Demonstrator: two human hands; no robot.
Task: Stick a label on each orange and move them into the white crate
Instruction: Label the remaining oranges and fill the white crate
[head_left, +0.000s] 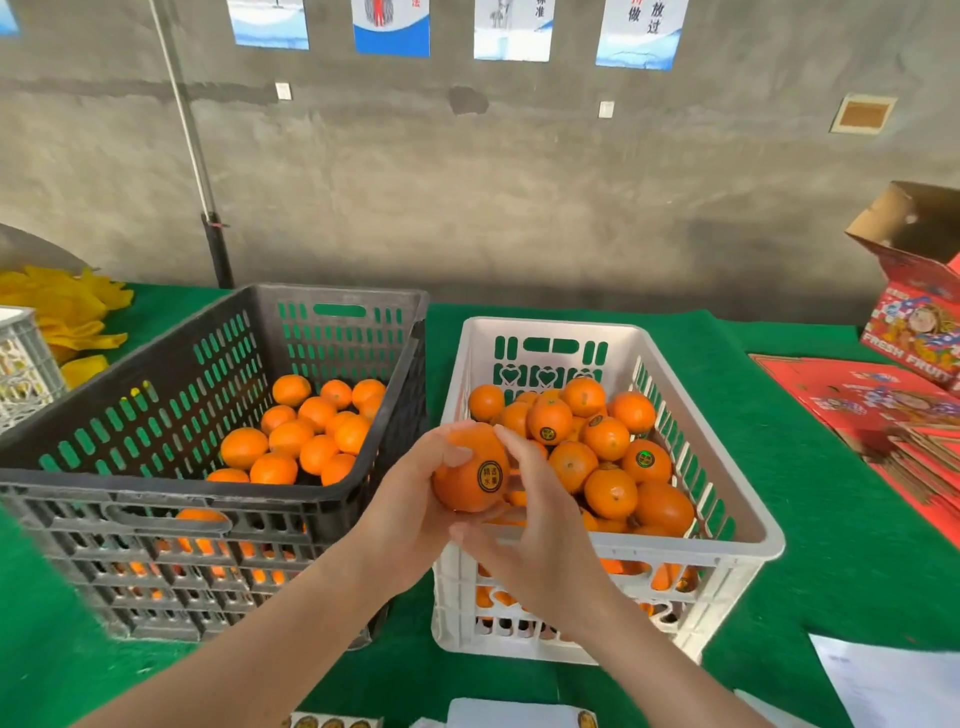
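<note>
Left hand (410, 501) curled, right (540, 525) perhaps open

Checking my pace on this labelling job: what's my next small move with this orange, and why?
Probably lower the orange into the white crate: its label is already on, and your left hand holds it over the crate's near corner.

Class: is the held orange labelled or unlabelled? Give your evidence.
Labelled: a round black-and-gold sticker shows on the orange held by the left hand.

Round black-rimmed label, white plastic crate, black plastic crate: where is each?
round black-rimmed label (490, 477): head view, its centre.
white plastic crate (691, 552): head view, near rim.
black plastic crate (156, 491): head view, near rim.
</note>
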